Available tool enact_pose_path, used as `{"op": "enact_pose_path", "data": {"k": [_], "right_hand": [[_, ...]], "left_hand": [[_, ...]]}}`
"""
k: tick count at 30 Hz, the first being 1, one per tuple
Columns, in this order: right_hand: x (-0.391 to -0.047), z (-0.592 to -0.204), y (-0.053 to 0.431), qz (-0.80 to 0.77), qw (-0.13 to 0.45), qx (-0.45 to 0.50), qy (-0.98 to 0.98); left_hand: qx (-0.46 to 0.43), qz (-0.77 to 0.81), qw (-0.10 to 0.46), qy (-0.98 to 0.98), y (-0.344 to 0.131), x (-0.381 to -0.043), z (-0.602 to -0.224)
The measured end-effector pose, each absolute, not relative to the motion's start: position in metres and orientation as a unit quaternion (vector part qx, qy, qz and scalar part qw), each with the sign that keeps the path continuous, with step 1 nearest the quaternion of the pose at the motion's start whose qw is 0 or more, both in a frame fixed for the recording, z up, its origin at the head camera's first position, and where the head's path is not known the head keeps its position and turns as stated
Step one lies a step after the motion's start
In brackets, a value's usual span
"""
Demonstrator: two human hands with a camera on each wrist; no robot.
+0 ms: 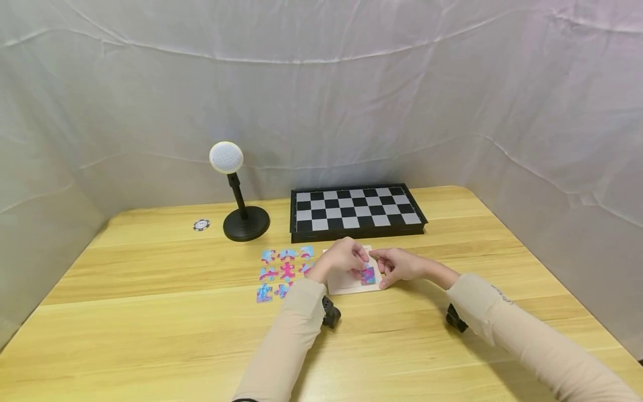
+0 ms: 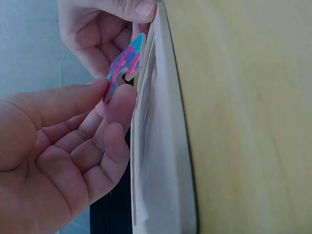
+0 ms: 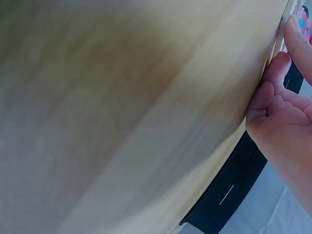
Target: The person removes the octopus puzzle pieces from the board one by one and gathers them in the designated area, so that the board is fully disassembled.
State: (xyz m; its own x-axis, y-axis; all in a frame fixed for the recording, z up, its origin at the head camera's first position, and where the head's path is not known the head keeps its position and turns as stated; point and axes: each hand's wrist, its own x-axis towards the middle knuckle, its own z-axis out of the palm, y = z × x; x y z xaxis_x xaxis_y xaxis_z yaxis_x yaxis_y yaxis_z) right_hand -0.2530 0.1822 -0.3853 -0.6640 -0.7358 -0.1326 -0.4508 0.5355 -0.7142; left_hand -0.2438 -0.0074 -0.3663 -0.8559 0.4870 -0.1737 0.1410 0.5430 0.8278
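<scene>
A pale puzzle board (image 1: 344,287) lies on the table, seen edge-on in the left wrist view. My left hand (image 1: 344,257) reaches over it and pinches a pink, purple and blue jigsaw piece (image 2: 127,61) between thumb and fingertips. That piece tilts close over the board's front right corner. At the board's right edge, my right hand (image 1: 402,264) holds the frame, its thumb near the front corner and its index finger toward the back. Several loose jigsaw pieces (image 1: 287,270) lie in rows left of the board, some partly hidden by my left hand and sleeve.
Behind the puzzle board sits a black-framed chessboard (image 1: 351,209). A round white mesh head (image 1: 226,157) on a black stand (image 1: 246,223) rises at back left, with a poker chip (image 1: 201,224) beside its base. Pale curtains (image 1: 321,100) surround the table's back and sides.
</scene>
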Motion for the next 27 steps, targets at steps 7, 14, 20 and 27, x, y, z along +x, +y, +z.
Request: {"op": "enact_pose_path", "data": {"k": [7,14,20,27], "right_hand": [[-0.253,-0.384,0.181,-0.327,0.211,-0.343,0.855],[-0.252,-0.383,0.181,-0.323,0.213,-0.339,0.858],[-0.252,-0.385,0.181,-0.323,0.215,-0.337,0.858],[-0.252,-0.384,0.181,-0.328,0.218,-0.334,0.856]], "left_hand": [[0.174,0.452,0.192,0.854,-0.018,-0.244,-0.365],[0.163,0.465,0.178,0.852,-0.03,-0.242,-0.365],[0.156,0.472,0.172,0.85,-0.044,-0.24,-0.366],[0.154,0.468,0.165,0.854,-0.062,-0.238,-0.365]]}}
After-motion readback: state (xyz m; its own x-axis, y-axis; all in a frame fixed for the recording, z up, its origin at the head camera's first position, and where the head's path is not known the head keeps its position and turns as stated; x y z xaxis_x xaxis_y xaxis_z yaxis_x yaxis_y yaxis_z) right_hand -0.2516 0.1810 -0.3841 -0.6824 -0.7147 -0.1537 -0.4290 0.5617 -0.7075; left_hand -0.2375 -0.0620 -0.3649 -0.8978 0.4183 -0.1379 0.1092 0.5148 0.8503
